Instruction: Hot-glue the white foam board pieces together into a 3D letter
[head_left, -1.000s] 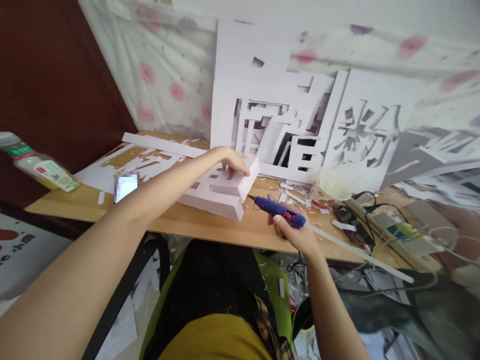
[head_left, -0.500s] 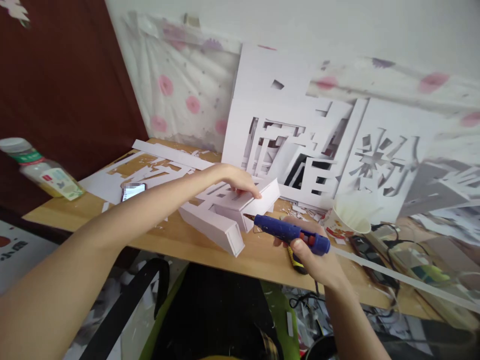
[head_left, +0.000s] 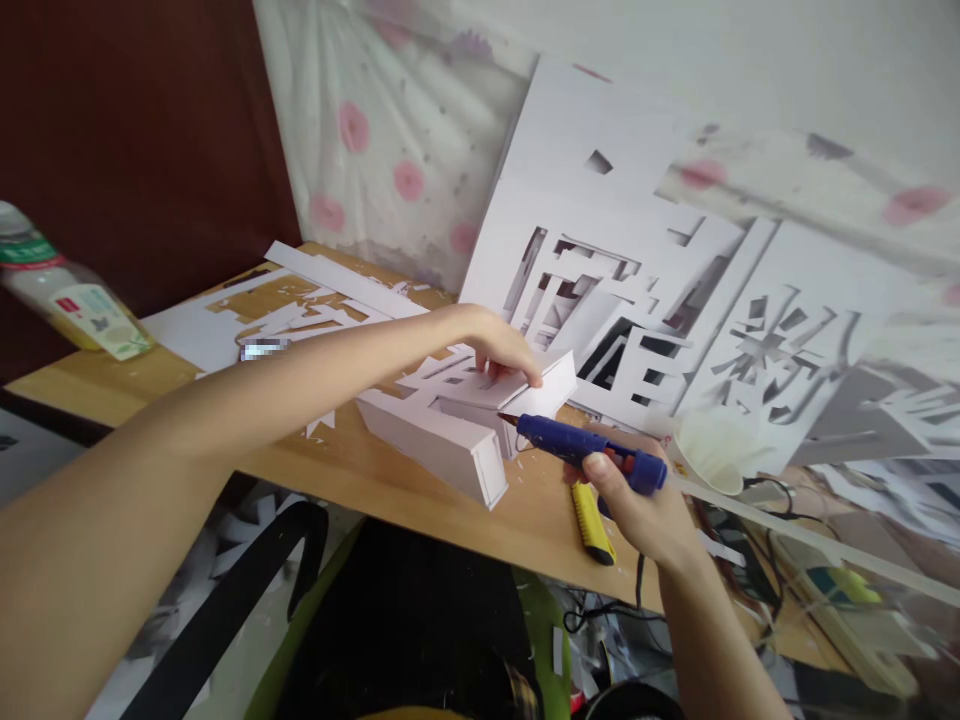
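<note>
Two-handed: clamping glue gun (head_left: pixel 574 441) in right fingers (head_left: pixel 602 468), touching white letter (head_left: pixel 459 442) with left fingers (head_left: pixel 533 374), cannot tell if pinching; likely light, dentable; grasp sides (head_left: pixel 412 436).

A clear plastic bottle with a green band and a pale label (head_left: pixel 94 310) is at the left end of the brown wooden table (head_left: pixel 442 518). To its right is a small flat phone with a bright screen (head_left: pixel 262 348). A yellow and black plastic tool (head_left: pixel 591 522) lies by the near edge. A round white cup (head_left: pixel 709 455) is on the right. On the far side, big flat white boards with cut-out shapes (head_left: pixel 570 125) stand up. Behind them hangs a thin white sheet with pink spots (head_left: pixel 367 190).
</note>
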